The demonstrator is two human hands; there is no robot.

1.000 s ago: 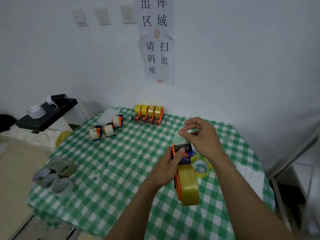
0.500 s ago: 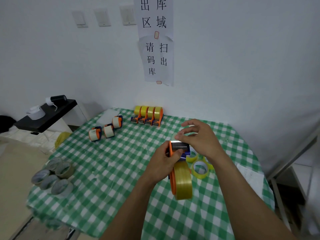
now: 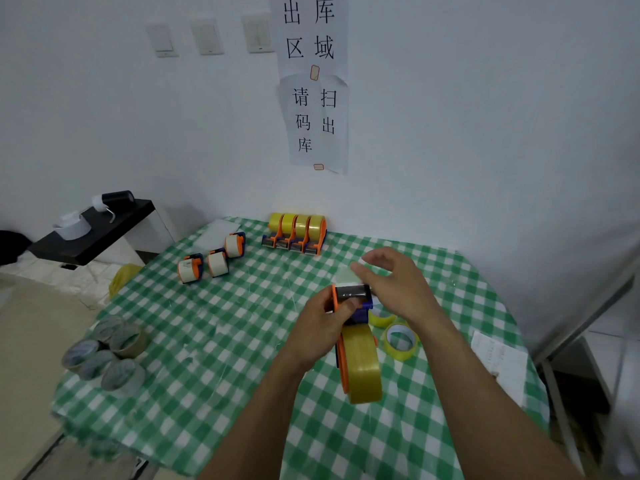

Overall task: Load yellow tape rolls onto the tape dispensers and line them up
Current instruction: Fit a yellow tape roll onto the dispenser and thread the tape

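On the checked table, the left hand is gripping the dispenser by its head, at 3 o'clock from the table's middle. The right hand, pinching the tape end a second ago, is now spreading its fingers nearly straight, apparently holding nothing; threading is probably finishing. The yellow roll is sitting full and glossy in the orange frame, four loaded dispensers waiting at 12 o'clock.

Wall signs; seemingly grey rolls, table-left
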